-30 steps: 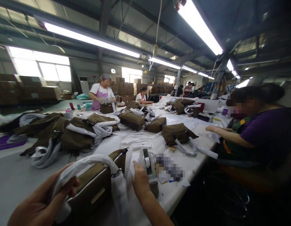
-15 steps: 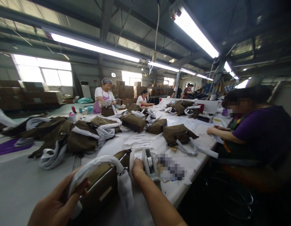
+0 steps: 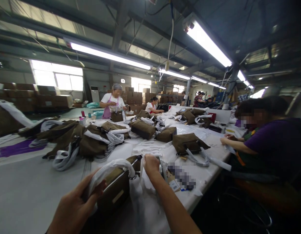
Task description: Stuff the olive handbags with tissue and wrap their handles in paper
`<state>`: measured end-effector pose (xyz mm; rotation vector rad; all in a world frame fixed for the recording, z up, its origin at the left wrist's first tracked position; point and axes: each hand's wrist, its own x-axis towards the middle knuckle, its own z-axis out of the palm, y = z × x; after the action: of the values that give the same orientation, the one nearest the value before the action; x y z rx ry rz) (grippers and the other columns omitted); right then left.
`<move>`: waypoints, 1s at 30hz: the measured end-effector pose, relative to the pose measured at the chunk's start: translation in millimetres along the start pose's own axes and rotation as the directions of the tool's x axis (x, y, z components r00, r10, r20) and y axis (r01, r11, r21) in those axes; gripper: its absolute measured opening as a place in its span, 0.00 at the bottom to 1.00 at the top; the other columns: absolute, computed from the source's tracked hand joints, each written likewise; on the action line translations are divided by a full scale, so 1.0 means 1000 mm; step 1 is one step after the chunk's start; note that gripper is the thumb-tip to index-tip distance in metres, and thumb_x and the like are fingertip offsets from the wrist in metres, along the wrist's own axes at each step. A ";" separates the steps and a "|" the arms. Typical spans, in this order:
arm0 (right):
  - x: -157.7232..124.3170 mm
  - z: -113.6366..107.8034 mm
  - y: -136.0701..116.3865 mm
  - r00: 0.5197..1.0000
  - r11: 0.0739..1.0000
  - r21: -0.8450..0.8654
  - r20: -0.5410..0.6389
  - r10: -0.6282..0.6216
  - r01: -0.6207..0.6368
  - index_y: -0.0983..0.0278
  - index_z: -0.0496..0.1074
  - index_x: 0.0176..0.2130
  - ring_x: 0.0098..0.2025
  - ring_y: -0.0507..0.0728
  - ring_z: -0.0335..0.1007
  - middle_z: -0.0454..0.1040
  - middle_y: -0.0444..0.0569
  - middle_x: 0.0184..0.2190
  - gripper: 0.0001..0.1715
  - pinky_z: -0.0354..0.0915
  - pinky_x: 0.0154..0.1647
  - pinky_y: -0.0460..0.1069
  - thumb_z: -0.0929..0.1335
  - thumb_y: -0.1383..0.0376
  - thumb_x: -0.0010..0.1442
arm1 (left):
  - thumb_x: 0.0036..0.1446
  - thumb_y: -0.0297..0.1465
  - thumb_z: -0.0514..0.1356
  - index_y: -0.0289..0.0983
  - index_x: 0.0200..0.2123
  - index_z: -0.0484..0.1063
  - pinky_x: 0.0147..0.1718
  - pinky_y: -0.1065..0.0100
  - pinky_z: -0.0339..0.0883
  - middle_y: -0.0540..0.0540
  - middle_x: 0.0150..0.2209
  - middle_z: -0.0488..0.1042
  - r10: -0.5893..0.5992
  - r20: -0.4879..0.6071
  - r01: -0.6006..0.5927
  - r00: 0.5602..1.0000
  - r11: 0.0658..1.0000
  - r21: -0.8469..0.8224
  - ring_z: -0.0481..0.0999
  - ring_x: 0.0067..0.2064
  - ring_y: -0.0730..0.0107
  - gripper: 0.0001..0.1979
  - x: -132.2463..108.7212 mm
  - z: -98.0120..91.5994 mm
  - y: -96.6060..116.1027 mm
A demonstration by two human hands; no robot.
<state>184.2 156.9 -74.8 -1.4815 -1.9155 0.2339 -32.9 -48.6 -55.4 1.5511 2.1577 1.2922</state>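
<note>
My left hand is closed around the white-wrapped handle of an olive-brown handbag, which stands at the table's near side. A pale label sits on the bag's front, and wrapping also covers the strap part hanging from its ring. My right hand is beyond the bag, fingers bent together beside a grey tape dispenser that the hand partly covers. A white strip runs down next to these fingers. Whether they pinch it or a piece of tape is hidden.
Several olive bags with wrapped straps lie across the white table. Right of the dispenser are a blurred patterned item and a tag. A co-worker in a purple sleeve sits at the right edge; others work farther back.
The view has shifted, so everything sits slightly farther right and lower. My right hand has risen over the tape dispenser and now covers more of it. The left hand keeps its grip on the handle.
</note>
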 end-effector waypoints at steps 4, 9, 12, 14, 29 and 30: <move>-0.022 -0.047 -0.006 0.992 0.978 0.198 -0.122 -0.038 0.062 0.66 0.74 0.43 0.54 0.60 0.73 0.78 0.54 0.46 0.09 0.66 0.61 0.58 0.64 0.66 0.71 | 0.54 0.59 0.61 0.52 0.63 0.71 0.43 0.74 0.74 0.56 0.50 0.83 -0.001 -0.015 0.000 1.000 0.997 -0.073 0.82 0.51 0.58 0.36 0.002 -0.001 0.011; -0.074 -0.069 -0.019 0.991 0.722 0.691 0.065 -0.121 0.043 0.63 0.68 0.48 0.28 0.55 0.78 0.81 0.49 0.33 0.24 0.70 0.23 0.45 0.60 0.47 0.72 | 0.46 0.58 0.65 0.43 0.61 0.74 0.40 0.73 0.77 0.50 0.50 0.83 0.004 0.093 0.009 0.996 0.989 -0.145 0.83 0.50 0.54 0.41 0.009 -0.009 0.036; -0.103 -0.059 -0.024 0.967 0.518 0.849 0.207 -0.146 -0.104 0.64 0.76 0.43 0.20 0.52 0.73 0.80 0.50 0.28 0.26 0.60 0.15 0.42 0.66 0.45 0.67 | 0.48 0.58 0.64 0.37 0.63 0.72 0.35 0.71 0.77 0.45 0.46 0.84 0.010 0.133 0.012 0.991 0.986 -0.165 0.84 0.43 0.54 0.44 0.010 -0.010 0.044; -0.117 -0.049 -0.026 0.973 0.576 0.817 0.109 -0.204 0.029 0.61 0.81 0.42 0.21 0.51 0.74 0.81 0.48 0.28 0.18 0.65 0.19 0.42 0.68 0.52 0.68 | 0.51 0.56 0.64 0.36 0.65 0.69 0.34 0.71 0.76 0.46 0.42 0.85 0.022 0.176 0.013 0.984 0.981 -0.193 0.84 0.38 0.57 0.45 0.007 -0.009 0.046; -0.129 -0.033 -0.036 0.801 0.324 0.854 0.504 -0.324 -0.406 0.64 0.81 0.48 0.31 0.57 0.78 0.82 0.55 0.37 0.32 0.74 0.34 0.50 0.72 0.41 0.60 | 0.53 0.50 0.69 0.37 0.66 0.67 0.41 0.70 0.76 0.48 0.40 0.84 -0.015 0.230 0.081 0.973 0.958 -0.276 0.83 0.42 0.58 0.42 -0.008 -0.007 0.060; -0.129 -0.032 -0.035 0.789 0.291 0.843 0.530 -0.311 -0.452 0.64 0.81 0.47 0.31 0.57 0.79 0.82 0.55 0.37 0.33 0.74 0.34 0.50 0.74 0.41 0.57 | 0.53 0.49 0.69 0.37 0.67 0.66 0.41 0.70 0.75 0.48 0.41 0.84 -0.010 0.237 0.076 0.971 0.960 -0.271 0.83 0.42 0.59 0.42 -0.008 -0.007 0.059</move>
<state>190.3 19.4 -85.2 -0.5721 -1.4860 1.8231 6.9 -54.8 -10.3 1.4514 1.7714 1.2635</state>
